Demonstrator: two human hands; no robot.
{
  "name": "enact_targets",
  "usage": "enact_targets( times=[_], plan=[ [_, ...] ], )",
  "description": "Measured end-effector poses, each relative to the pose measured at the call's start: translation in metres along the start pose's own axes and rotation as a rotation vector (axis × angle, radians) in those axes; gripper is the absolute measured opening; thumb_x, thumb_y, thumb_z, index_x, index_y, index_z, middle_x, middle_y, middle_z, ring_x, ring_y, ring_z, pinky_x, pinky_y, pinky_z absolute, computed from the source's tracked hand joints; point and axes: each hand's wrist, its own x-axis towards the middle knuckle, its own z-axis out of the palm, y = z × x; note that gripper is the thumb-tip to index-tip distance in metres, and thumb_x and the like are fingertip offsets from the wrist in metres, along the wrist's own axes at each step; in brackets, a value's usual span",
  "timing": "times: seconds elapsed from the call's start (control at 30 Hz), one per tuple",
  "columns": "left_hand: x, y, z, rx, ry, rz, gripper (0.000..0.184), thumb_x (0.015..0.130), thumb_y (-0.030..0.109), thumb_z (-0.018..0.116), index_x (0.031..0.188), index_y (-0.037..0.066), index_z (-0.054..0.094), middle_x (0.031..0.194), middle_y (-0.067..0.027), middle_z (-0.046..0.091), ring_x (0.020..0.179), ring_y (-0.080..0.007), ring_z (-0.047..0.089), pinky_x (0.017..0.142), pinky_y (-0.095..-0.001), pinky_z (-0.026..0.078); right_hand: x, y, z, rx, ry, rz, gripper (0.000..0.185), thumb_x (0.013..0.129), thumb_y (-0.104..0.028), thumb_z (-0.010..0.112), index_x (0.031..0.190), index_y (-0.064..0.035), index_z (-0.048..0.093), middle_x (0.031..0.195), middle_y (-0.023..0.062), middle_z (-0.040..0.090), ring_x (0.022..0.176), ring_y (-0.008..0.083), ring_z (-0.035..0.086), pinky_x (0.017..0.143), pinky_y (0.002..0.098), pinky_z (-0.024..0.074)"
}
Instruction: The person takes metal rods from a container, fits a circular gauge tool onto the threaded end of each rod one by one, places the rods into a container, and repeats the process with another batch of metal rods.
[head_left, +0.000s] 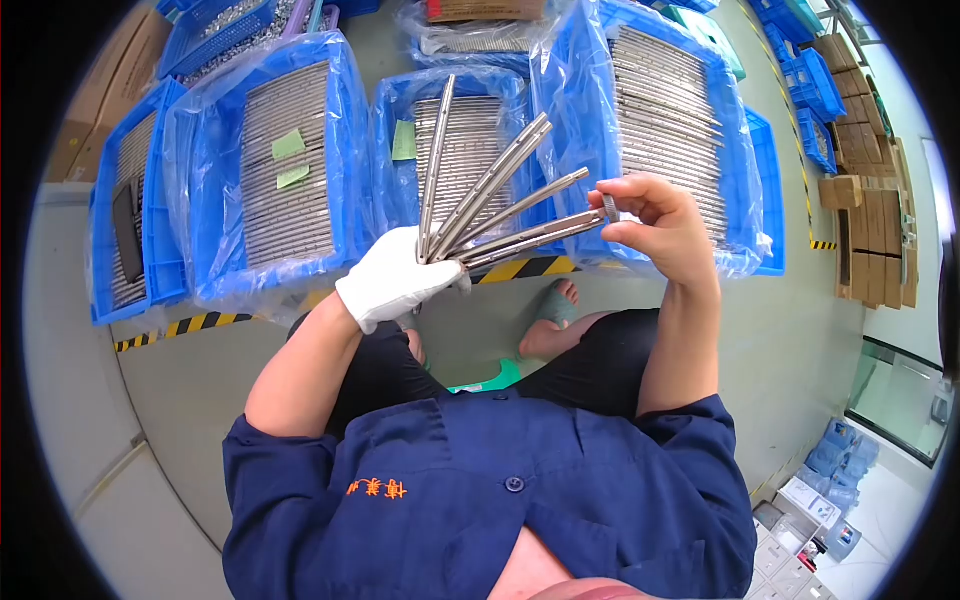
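Note:
My left hand [400, 277], in a white glove, is closed round the lower ends of several shiny metal rods [490, 187], which fan out up and to the right. Small holes or marks run along the rods. My bare right hand [655, 222] pinches a small round metal piece with a ridged edge [611, 208] between thumb and fingers. That piece sits at the far tip of the lowest rods; whether it is fitted onto one, I cannot tell. Behind the fan, more rods lie stacked in a plastic-lined blue crate [385, 100].
Rods also fill blue crates at the left [345, 130] and right [590, 90]. A dark oblong object [128, 230] lies on the leftmost rods. Green paper notes [289, 145] lie on one stack. Yellow-black tape [210, 323] marks the floor; cardboard boxes [878, 235] stand far right.

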Motion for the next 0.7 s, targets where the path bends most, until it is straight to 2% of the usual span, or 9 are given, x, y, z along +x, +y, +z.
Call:
enact_targets(
  times=[0.1,0.2,0.3,0.4,0.43,0.5,0.7],
  plan=[
    [-0.002,0.006,0.002,0.007,0.004,-0.014,0.021,0.077,0.024,0.059,0.081,0.004,0.063,0.069,-0.0019,0.063,0.061,-0.0096,0.056,0.054,-0.0249,0.045,0.001,-0.001,0.006,0.205,0.001,0.004,0.036,0.069,0.007,0.070,0.103,0.0025,0.060,0.101,0.0104,0.062,0.096,0.0184,0.060,0.082,0.0286,0.0497],
    [0.003,-0.007,0.004,-0.010,-0.014,0.081,0.021,0.077,0.024,0.059,0.081,0.004,0.064,0.068,-0.0012,0.062,0.060,-0.0096,0.055,0.053,-0.0247,0.045,0.001,-0.005,0.017,0.156,0.002,-0.025,0.036,0.069,0.008,0.070,0.104,0.0023,0.060,0.100,0.0100,0.062,0.094,0.0185,0.060,0.081,0.0284,0.0501],
    [0.003,-0.007,0.002,0.031,-0.028,0.073,0.021,0.077,0.025,0.059,0.080,0.004,0.064,0.068,-0.0012,0.061,0.060,-0.0098,0.055,0.053,-0.0253,0.045,-0.001,-0.004,0.016,0.146,-0.019,-0.043,0.036,0.070,0.008,0.069,0.104,0.0022,0.059,0.099,0.0106,0.062,0.093,0.0184,0.060,0.080,0.0280,0.0503],
    [0.000,-0.005,0.005,-0.019,0.045,0.113,0.021,0.077,0.024,0.059,0.078,0.004,0.064,0.067,-0.0021,0.061,0.059,-0.0100,0.054,0.053,-0.0255,0.045,-0.004,-0.004,-0.006,0.165,0.027,-0.063,0.035,0.072,0.006,0.067,0.106,0.0026,0.058,0.098,0.0118,0.063,0.091,0.0181,0.061,0.080,0.0281,0.0504],
    [0.000,-0.004,0.006,0.022,0.028,0.086,0.018,0.077,0.020,0.058,0.082,0.003,0.063,0.071,-0.0039,0.062,0.064,-0.0115,0.056,0.059,-0.0264,0.046,-0.002,-0.007,-0.014,0.100,0.120,0.006,0.032,0.075,0.002,0.064,0.107,0.0028,0.058,0.096,0.0119,0.064,0.088,0.0176,0.062,0.080,0.0283,0.0499],
    [-0.001,0.002,0.003,0.116,-0.014,0.032,0.017,0.078,0.011,0.057,0.089,0.000,0.060,0.077,-0.0075,0.064,0.074,-0.0147,0.060,0.071,-0.0284,0.047,0.005,-0.003,-0.005,0.134,0.119,0.083,0.032,0.077,-0.001,0.064,0.108,0.0025,0.057,0.095,0.0114,0.064,0.087,0.0172,0.062,0.080,0.0284,0.0496],
    [0.001,0.002,0.004,0.184,-0.035,0.046,0.016,0.078,0.012,0.057,0.089,0.001,0.062,0.078,-0.0067,0.065,0.076,-0.0147,0.061,0.073,-0.0301,0.048,0.010,0.000,0.003,0.188,0.060,0.115,0.034,0.076,-0.002,0.067,0.108,0.0009,0.058,0.096,0.0099,0.064,0.088,0.0160,0.062,0.081,0.0273,0.0490]
  ],
)
